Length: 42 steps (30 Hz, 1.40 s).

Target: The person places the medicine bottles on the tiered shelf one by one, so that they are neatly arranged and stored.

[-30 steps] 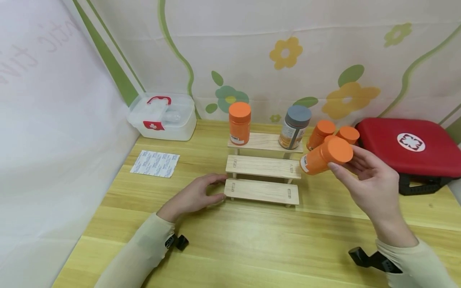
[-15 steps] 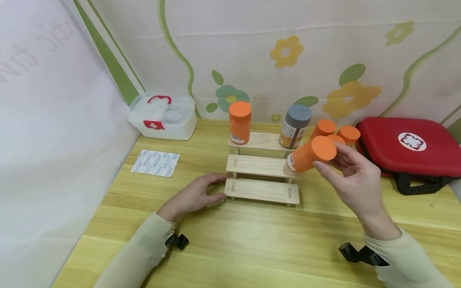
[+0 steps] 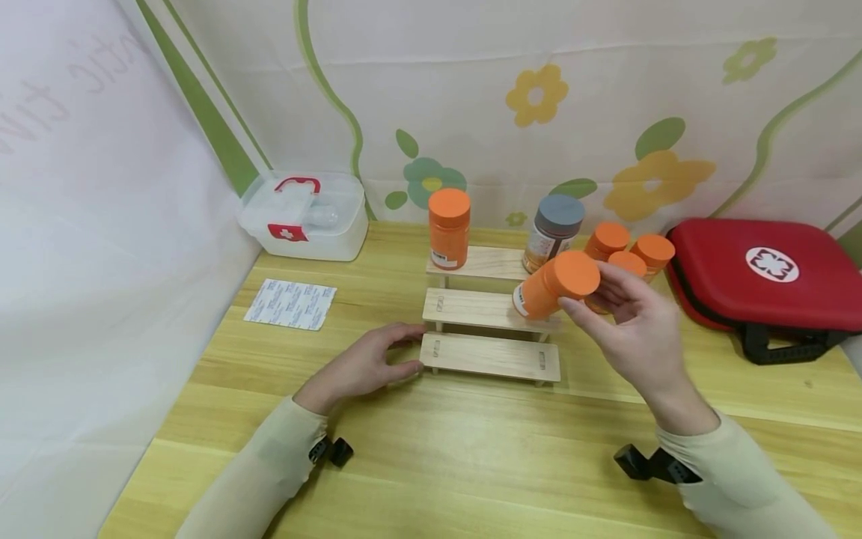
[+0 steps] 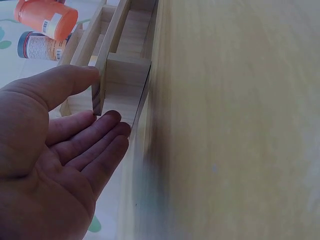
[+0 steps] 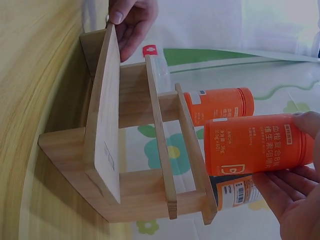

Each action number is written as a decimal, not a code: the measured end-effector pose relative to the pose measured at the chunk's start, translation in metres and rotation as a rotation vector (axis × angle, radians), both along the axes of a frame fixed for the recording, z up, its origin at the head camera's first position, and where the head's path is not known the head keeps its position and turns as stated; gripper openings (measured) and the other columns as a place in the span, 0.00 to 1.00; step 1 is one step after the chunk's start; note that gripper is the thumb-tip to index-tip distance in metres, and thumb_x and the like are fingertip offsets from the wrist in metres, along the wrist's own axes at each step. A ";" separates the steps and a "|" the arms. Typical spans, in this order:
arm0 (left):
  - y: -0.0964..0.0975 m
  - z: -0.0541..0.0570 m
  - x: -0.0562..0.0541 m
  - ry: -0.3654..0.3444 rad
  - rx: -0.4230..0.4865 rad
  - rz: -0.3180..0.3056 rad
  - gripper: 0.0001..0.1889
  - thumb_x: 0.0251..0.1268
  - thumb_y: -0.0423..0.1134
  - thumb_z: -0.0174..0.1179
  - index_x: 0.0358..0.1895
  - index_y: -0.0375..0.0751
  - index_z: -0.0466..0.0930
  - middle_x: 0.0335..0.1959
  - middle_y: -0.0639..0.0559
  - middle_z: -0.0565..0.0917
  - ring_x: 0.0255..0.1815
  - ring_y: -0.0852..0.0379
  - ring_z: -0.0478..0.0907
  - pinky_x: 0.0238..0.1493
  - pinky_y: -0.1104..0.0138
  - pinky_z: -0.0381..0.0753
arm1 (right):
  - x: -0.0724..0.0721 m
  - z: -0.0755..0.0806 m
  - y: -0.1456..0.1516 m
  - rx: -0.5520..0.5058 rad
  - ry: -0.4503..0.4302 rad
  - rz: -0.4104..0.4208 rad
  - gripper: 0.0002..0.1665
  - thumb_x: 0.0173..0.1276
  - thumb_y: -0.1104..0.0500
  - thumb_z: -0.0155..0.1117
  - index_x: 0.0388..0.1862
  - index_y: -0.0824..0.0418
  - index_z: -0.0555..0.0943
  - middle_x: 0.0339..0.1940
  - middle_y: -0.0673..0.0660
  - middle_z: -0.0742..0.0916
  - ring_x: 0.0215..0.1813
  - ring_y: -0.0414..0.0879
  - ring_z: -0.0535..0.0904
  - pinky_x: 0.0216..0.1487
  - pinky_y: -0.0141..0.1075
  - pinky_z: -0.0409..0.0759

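My right hand holds an orange pill bottle by its capped end, thumb on one side and fingers on the other. The bottle leans, cap toward the hand, over the right end of the middle step of a three-step wooden display rack. In the right wrist view its printed label shows. With fingers nearly straight, my left hand touches the left end of the lowest step. Another orange bottle stands at the top step's left; a grey-capped bottle is at its right, partly covered by the held one.
Several orange-capped bottles cluster right of the rack, beside a red first-aid case. A clear first-aid box stands at the back left, with a white printed packet in front. A floral cloth hangs behind.
My right hand has carried the orange bottle leftward, from beside the rack to over the middle step's right end. The left hand has stayed at the rack.
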State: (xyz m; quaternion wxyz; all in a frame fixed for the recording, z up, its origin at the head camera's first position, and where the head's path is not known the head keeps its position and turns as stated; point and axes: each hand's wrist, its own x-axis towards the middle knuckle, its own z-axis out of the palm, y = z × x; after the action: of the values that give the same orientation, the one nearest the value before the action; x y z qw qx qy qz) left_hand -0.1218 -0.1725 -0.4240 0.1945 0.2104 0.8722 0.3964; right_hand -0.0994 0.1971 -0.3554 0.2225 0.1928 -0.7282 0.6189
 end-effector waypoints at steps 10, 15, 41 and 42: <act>-0.001 0.001 -0.001 0.002 -0.001 -0.004 0.33 0.75 0.44 0.71 0.79 0.43 0.73 0.76 0.47 0.79 0.79 0.46 0.74 0.82 0.48 0.72 | -0.005 -0.002 -0.016 0.026 -0.021 0.007 0.34 0.54 0.85 0.74 0.63 0.74 0.84 0.55 0.50 0.92 0.54 0.39 0.91 0.58 0.25 0.87; -0.001 0.000 -0.001 0.005 -0.005 -0.006 0.33 0.75 0.44 0.71 0.79 0.42 0.73 0.76 0.47 0.79 0.79 0.46 0.74 0.81 0.48 0.73 | -0.007 -0.003 -0.024 0.071 -0.035 -0.002 0.34 0.54 0.85 0.75 0.62 0.76 0.83 0.54 0.43 0.92 0.54 0.36 0.90 0.57 0.25 0.87; 0.000 0.001 0.000 0.003 -0.008 0.002 0.32 0.75 0.43 0.70 0.78 0.43 0.74 0.77 0.48 0.79 0.78 0.47 0.75 0.81 0.49 0.73 | -0.024 -0.008 -0.064 0.075 -0.127 0.087 0.34 0.60 0.79 0.76 0.67 0.74 0.81 0.62 0.70 0.87 0.59 0.31 0.87 0.61 0.27 0.86; -0.001 0.001 0.000 0.003 -0.009 0.002 0.32 0.75 0.43 0.70 0.78 0.42 0.74 0.77 0.48 0.79 0.78 0.47 0.75 0.82 0.50 0.73 | -0.025 -0.008 -0.066 0.075 -0.123 0.093 0.34 0.61 0.79 0.76 0.67 0.74 0.81 0.62 0.70 0.87 0.59 0.31 0.87 0.61 0.27 0.86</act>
State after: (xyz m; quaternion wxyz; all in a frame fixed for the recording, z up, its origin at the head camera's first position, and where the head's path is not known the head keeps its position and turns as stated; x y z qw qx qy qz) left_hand -0.1217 -0.1730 -0.4230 0.1935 0.2092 0.8745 0.3924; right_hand -0.1242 0.1315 -0.3636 0.1406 0.1963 -0.7535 0.6115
